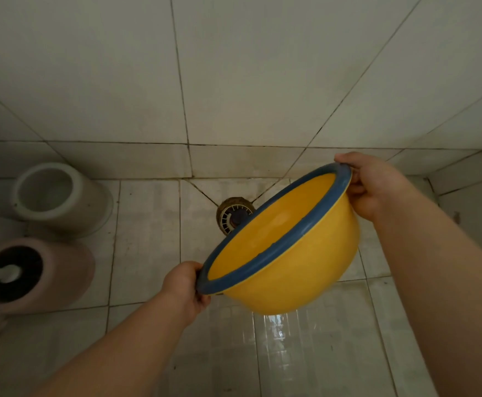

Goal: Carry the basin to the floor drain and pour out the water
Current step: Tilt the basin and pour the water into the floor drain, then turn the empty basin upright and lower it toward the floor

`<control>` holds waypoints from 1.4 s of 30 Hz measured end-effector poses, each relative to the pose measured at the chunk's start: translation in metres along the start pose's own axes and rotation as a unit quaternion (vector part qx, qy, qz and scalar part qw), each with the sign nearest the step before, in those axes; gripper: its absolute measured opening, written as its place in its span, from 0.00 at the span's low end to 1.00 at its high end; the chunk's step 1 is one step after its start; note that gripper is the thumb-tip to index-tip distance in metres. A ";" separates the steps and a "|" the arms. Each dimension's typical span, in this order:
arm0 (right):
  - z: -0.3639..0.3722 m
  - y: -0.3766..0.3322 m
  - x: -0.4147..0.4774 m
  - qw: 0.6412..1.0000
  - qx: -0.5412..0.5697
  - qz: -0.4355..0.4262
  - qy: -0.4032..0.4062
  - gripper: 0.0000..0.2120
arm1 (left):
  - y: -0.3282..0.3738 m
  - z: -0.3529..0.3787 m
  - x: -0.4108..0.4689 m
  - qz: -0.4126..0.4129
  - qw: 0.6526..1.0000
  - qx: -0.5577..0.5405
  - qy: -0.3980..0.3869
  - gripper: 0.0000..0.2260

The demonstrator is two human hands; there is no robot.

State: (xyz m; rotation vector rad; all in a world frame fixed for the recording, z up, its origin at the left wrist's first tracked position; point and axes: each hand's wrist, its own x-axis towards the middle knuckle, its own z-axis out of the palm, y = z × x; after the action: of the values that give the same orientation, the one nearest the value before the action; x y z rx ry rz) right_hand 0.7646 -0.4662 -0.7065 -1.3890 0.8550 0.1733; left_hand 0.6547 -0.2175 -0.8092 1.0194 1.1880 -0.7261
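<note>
Basin [291, 270], yellow with a blue rim, held up in the air and tipped toward the floor drain [232, 214], left hand [187, 286] gripping the near rim, right hand [374, 183] gripping the far rim, toilet brush [8, 275] in its pink holder at left, wet floor tiles [145, 224]

You see a basin [297, 267] of smooth, glossy yellow plastic with a matt blue rim. The floor tiles [148, 239] are glazed and shiny, wet-looking at the near edge. The floor drain [232, 214] grate looks rusty and rough. Two holders at the floor's left edge appear matt plastic.
</note>
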 end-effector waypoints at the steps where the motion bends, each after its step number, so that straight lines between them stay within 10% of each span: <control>1: -0.003 0.000 0.001 1.000 -0.003 -0.002 -0.001 0.15 | -0.001 -0.001 0.002 -0.002 1.000 -0.009 -0.005 0.12; 42: -0.167 0.030 -0.008 0.993 -0.091 -0.005 0.079 0.09 | -0.003 0.105 -0.035 0.270 0.948 0.002 -0.169 0.13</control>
State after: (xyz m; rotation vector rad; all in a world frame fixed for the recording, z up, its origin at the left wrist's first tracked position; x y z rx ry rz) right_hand 0.6709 -0.6078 -0.7156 -1.5930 0.9815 0.1365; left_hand 0.6843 -0.3172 -0.7707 1.1062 0.5681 -0.4407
